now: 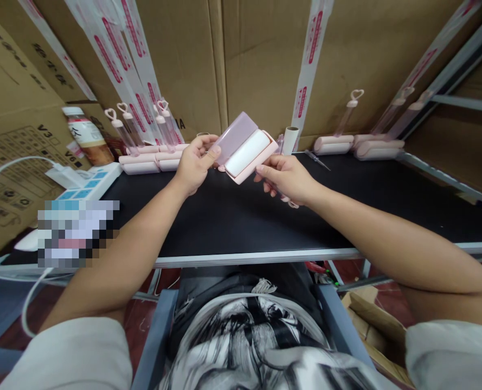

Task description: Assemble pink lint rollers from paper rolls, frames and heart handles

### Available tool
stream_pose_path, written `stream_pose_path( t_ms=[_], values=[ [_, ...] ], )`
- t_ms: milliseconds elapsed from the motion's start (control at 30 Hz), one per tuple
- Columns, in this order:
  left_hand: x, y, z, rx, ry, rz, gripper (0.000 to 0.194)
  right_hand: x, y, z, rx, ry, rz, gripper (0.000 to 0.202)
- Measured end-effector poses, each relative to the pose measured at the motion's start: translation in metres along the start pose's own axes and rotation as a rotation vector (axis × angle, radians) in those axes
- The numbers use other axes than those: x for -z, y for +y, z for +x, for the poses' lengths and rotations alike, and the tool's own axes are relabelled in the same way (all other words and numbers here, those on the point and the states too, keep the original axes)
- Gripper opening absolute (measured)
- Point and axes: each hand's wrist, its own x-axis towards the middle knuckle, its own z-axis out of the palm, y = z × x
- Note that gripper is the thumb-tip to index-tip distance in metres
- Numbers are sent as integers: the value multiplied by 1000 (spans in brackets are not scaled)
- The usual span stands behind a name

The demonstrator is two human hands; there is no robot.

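Above the black table, a pink lint roller is held tilted between both hands. Its translucent lilac cover is swung open, showing a white roll inside. My left hand is closed on the cover's left edge, thumb on top. My right hand grips the roller's pink body at its lower right, and a heart-shaped loop pokes out beneath the palm. Behind the hands, a white paper roll stands upright.
Several pink lint rollers with upright handles stand at the left, more at the right. A thin pointed tool lies on the black table. At left are a bottle and power strip. Cardboard walls the back.
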Motion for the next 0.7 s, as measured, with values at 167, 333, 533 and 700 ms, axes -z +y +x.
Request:
stream_pose_path(
  t_ms=[167,333,533,700],
  values=[
    [-3,2,-3,-23,-35,20,78,-3,-3,-3,-18,11,-7,27],
    [-2,3,-5,-31,-92,72,73,-5,-9,-5,-50,16,0,25],
    [-6,6,-10,-8,-139,77,75,-3,3,1,-3,3,21,21],
    [-12,13,-17,98,-258,96,79,0,15,6,21,1,73,26]
  ],
)
